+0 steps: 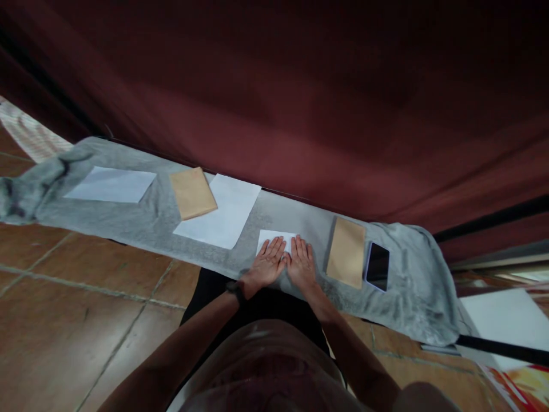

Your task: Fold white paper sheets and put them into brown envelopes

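A small white paper (277,234) lies on the grey cloth in front of me, partly covered by both hands. My left hand (268,263) rests flat on its left part, fingers stretched out, a dark band on the wrist. Flat on the right part lies my right hand (301,264), its fingers extended and the thumbs nearly touching. Neither hand grips anything. To the right is a brown envelope-like piece (346,252). On the left, another brown piece (193,193) overlaps a large white sheet (231,209).
The grey cloth (295,214) covers a long narrow surface. A phone (378,266) lies near its right end, another white sheet (112,185) towards the left. Behind hangs a dark red curtain (274,126). White boards or papers (508,317) sit at the lower right.
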Action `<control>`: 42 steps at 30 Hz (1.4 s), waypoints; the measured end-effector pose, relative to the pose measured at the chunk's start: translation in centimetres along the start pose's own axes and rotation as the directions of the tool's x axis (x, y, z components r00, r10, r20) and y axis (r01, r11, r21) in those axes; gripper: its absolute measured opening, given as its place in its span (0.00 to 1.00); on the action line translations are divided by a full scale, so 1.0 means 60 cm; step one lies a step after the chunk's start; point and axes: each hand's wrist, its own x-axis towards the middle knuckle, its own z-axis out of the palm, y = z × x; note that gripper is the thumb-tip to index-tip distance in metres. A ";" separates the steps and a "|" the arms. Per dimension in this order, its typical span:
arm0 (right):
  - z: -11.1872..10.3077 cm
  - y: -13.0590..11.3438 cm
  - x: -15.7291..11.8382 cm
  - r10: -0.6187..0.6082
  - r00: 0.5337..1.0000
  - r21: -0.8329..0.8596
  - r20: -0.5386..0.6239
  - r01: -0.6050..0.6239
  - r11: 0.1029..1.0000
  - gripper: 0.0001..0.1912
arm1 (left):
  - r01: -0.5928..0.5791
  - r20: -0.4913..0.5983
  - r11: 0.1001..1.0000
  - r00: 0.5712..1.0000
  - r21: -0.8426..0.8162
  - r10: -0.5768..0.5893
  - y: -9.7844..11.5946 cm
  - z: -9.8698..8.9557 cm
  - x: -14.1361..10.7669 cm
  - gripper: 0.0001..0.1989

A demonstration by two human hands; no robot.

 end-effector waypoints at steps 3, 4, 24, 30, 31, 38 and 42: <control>0.001 0.001 0.000 0.010 1.000 0.006 0.017 -0.010 1.000 0.29 | 0.040 0.011 0.999 0.999 -0.001 -0.040 0.006 0.004 0.025 0.29; 0.001 0.001 0.001 0.014 1.000 0.009 0.022 -0.015 1.000 0.29 | 0.044 0.007 0.999 0.999 0.000 -0.044 0.005 0.005 0.032 0.29; -0.006 -0.030 0.030 0.099 0.991 0.094 0.085 -0.107 0.990 0.28 | 0.232 -0.115 0.972 0.967 0.039 -0.226 -0.055 0.002 0.021 0.33; 0.005 -0.066 0.048 0.004 0.992 0.112 0.128 -0.019 0.994 0.29 | 0.208 -0.060 0.975 0.977 0.081 -0.204 -0.055 -0.005 0.020 0.30; 0.006 -0.063 0.045 0.004 0.994 0.102 0.109 -0.015 0.995 0.29 | 0.211 -0.063 0.974 0.976 0.079 -0.206 -0.055 -0.004 0.020 0.30; 0.007 0.007 0.029 0.013 1.000 0.041 0.027 -0.014 0.999 0.29 | 0.225 -0.089 0.974 0.971 0.032 -0.222 -0.056 0.005 0.022 0.32; 0.000 0.023 0.037 0.028 1.000 0.040 0.000 -0.028 0.999 0.28 | 0.231 -0.080 0.973 0.970 0.028 -0.228 -0.056 0.001 0.022 0.34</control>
